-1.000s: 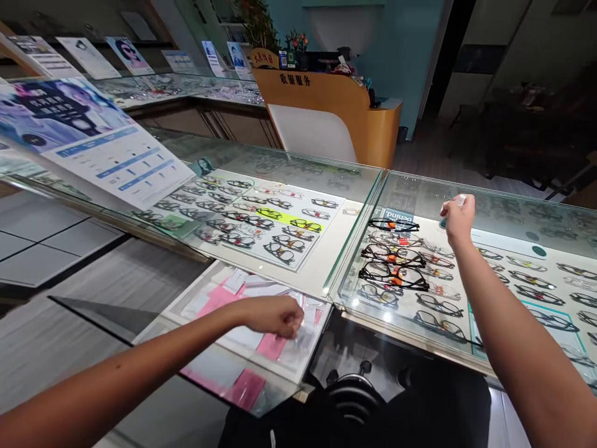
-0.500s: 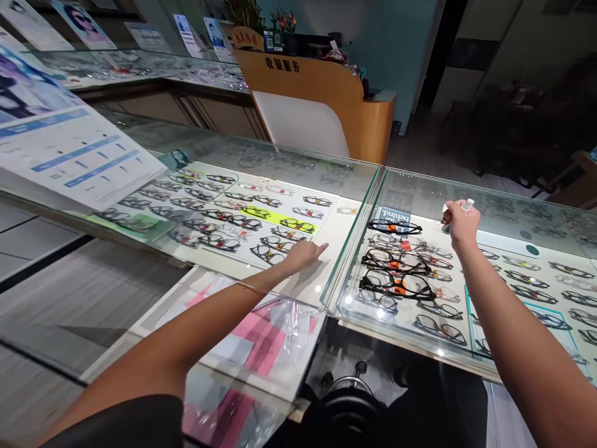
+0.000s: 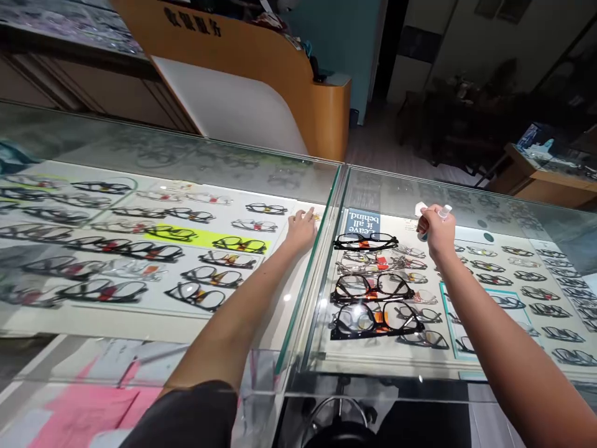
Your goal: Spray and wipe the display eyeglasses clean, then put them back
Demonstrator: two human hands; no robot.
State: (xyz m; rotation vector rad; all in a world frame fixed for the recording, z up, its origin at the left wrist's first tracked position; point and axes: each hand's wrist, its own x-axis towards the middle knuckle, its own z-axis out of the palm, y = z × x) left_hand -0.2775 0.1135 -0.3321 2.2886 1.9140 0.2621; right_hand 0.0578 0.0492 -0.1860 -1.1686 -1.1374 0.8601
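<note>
My left hand (image 3: 302,231) reaches inside the left glass case, its fingers spread and stretched towards a pair of pale, clear-framed glasses (image 3: 318,216) by the glass divider. Whether the fingertips touch those glasses cannot be made out. Above the right case, my right hand (image 3: 441,231) is closed around a small bottle with a whitish cap (image 3: 444,211); most of its body is hidden in the fist. A white bit (image 3: 420,206) shows by the thumb side. Black-framed glasses with orange tags (image 3: 377,320) lie on the right case's glass top, nearest to that hand.
Rows of glasses (image 3: 156,251) fill the left case. More eyeglass frames (image 3: 527,277) are laid out in the right case. A glass divider (image 3: 321,249) rises between the cases. Pink and white packets (image 3: 88,404) lie below at left. A wooden counter (image 3: 329,118) stands behind.
My left hand has moved further into the left case, towards the pale glasses by the divider. The view has shifted right and closer. My right hand still holds the bottle.
</note>
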